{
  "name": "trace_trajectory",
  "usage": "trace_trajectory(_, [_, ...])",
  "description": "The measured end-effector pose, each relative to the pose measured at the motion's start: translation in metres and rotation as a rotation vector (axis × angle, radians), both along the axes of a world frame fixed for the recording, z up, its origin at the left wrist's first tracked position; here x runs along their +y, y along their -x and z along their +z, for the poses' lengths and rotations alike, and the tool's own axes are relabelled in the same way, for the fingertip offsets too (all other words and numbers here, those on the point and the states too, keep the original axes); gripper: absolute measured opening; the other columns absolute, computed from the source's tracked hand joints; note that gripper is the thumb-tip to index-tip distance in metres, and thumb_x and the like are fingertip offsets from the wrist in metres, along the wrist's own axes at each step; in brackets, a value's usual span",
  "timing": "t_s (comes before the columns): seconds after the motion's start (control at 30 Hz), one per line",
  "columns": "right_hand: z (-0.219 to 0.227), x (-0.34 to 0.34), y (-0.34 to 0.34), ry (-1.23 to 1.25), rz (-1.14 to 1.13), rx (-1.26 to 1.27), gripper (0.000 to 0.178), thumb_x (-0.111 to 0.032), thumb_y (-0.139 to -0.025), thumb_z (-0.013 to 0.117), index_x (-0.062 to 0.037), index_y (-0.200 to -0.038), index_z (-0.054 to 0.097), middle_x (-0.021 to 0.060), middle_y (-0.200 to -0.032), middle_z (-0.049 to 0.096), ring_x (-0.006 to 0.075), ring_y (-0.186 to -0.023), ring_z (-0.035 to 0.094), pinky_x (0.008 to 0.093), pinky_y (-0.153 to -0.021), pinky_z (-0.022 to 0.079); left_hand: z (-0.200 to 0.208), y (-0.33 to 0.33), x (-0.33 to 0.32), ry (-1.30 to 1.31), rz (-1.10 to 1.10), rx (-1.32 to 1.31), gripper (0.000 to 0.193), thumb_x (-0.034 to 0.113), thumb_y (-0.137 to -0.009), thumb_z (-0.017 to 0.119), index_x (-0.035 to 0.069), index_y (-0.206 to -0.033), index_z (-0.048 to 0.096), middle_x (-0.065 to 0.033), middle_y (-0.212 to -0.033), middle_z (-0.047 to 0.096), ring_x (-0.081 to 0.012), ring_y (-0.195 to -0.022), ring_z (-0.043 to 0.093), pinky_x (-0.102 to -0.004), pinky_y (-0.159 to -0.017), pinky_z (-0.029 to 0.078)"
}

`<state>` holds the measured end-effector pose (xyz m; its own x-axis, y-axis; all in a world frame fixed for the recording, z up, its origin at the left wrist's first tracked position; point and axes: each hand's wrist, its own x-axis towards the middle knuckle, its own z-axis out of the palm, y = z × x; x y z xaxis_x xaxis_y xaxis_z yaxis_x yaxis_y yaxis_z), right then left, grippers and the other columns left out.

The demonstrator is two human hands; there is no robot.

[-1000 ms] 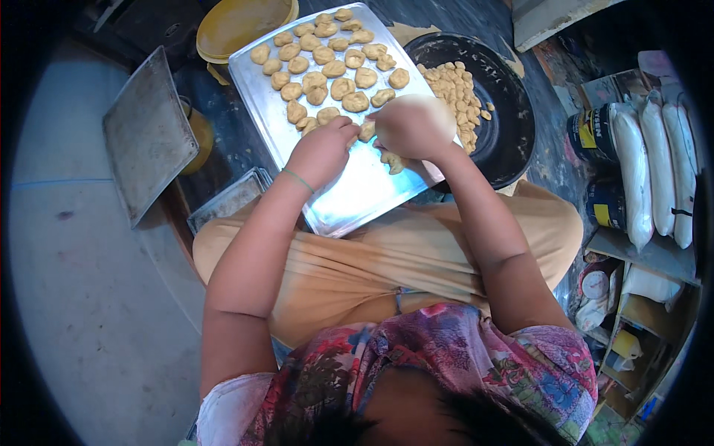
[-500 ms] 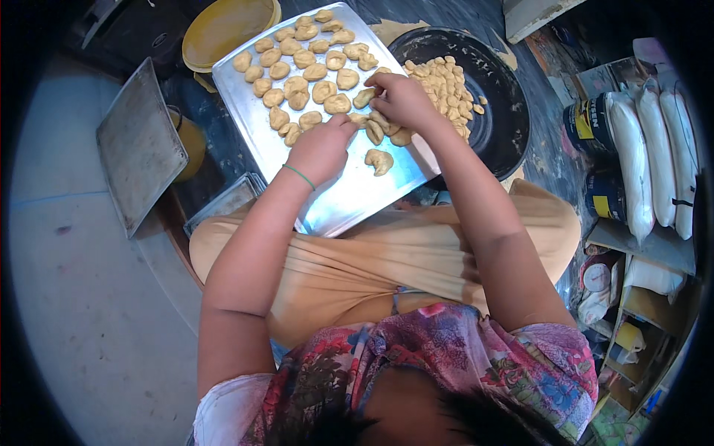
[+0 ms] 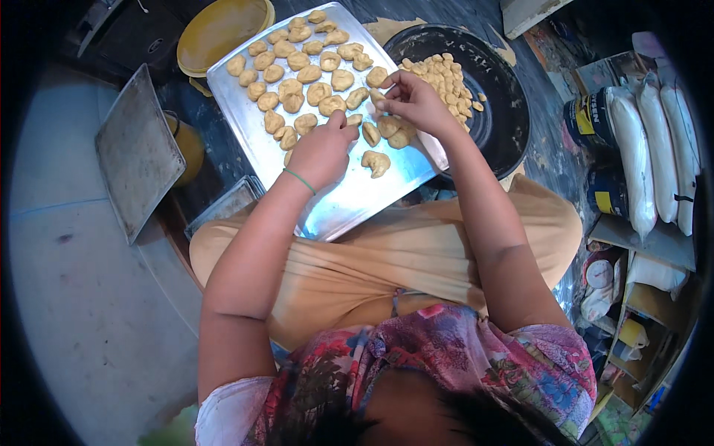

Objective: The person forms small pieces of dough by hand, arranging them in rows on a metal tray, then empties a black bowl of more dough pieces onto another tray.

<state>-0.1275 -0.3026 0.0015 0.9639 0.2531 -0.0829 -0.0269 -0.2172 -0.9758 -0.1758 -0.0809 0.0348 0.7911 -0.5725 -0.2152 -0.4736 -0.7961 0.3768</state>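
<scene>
A silver metal tray [image 3: 338, 212] tilts across my lap, with rows of tan dough pieces [image 3: 309, 73] over its far part. My left hand [image 3: 321, 151], with a green band at its wrist, pinches a small dough piece [image 3: 355, 120] low over the tray's middle. Between the thumb and fingers of my right hand [image 3: 416, 105] is another dough piece [image 3: 376, 97], near the tray's right edge. Just below the right hand lie a few clustered dough pieces [image 3: 399, 134]. A single curved dough lump [image 3: 375, 163] rests nearer to me.
Against the tray's right side stands a wide black basin [image 3: 500, 126] holding a heap of small dough pieces [image 3: 440, 80]. A yellow bucket [image 3: 222, 33] is at the far left, a worn metal sheet [image 3: 137, 152] leans nearer. White bags [image 3: 634, 163] and shelves [image 3: 658, 305] line the right.
My right hand has lifted and turned, baring the clustered dough pieces beneath it and showing a piece in its fingers. The left hand stays nearly in place, its dough piece now visible.
</scene>
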Motion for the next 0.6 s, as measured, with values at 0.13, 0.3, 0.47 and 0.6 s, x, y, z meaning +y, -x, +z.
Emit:
trace_trajectory(0.13, [-0.002, 0.014, 0.002, 0.605, 0.121, -0.298, 0.032, -0.020, -0.076, 0.076, -0.0047, -0.100, 0.061, 0.0043, -0.082, 0.064, 0.0167, -0.077, 0.063, 0.0308, -0.069, 0.050, -0.005, 0.001, 0.000, 0.133, 0.010, -0.172, 0.019, 0.004, -0.080, 0.051, 0.006, -0.097, 0.059, -0.0125, -0.114, 0.053, -0.0330, -0.089, 0.062, -0.0461, -0.076, 0.050])
trace_trajectory(0.3, [0.018, -0.003, 0.014, 0.609, 0.278, -0.316, 0.036, -0.019, -0.068, 0.074, -0.0089, -0.100, 0.064, 0.0084, -0.091, 0.063, 0.0240, -0.083, 0.058, 0.0340, -0.076, 0.048, 0.006, -0.006, 0.005, -0.041, -0.058, -0.031, 0.017, 0.005, -0.081, 0.050, 0.005, -0.097, 0.058, -0.0126, -0.112, 0.056, -0.0336, -0.086, 0.063, -0.0452, -0.076, 0.050])
trace_trajectory(0.47, [0.019, -0.017, 0.021, 0.723, 0.336, -0.397, 0.030, -0.018, -0.072, 0.072, -0.0082, -0.099, 0.064, 0.0054, -0.087, 0.063, 0.0198, -0.086, 0.057, 0.0308, -0.080, 0.045, 0.009, 0.002, -0.001, 0.120, 0.047, -0.021, 0.027, 0.005, -0.084, 0.048, 0.010, -0.108, 0.060, -0.0126, -0.112, 0.055, -0.0318, -0.089, 0.062, -0.0443, -0.077, 0.050])
trace_trajectory(0.6, [0.014, -0.024, 0.003, 0.220, 0.117, -0.059, 0.019, -0.013, -0.077, 0.069, -0.0092, -0.096, 0.066, -0.0007, -0.089, 0.064, 0.0122, -0.085, 0.055, 0.0271, -0.079, 0.043, 0.009, 0.006, -0.005, 0.059, 0.017, -0.014, 0.031, 0.006, -0.085, 0.049, 0.014, -0.113, 0.060, -0.0135, -0.121, 0.051, -0.0313, -0.093, 0.062, -0.0437, -0.078, 0.050])
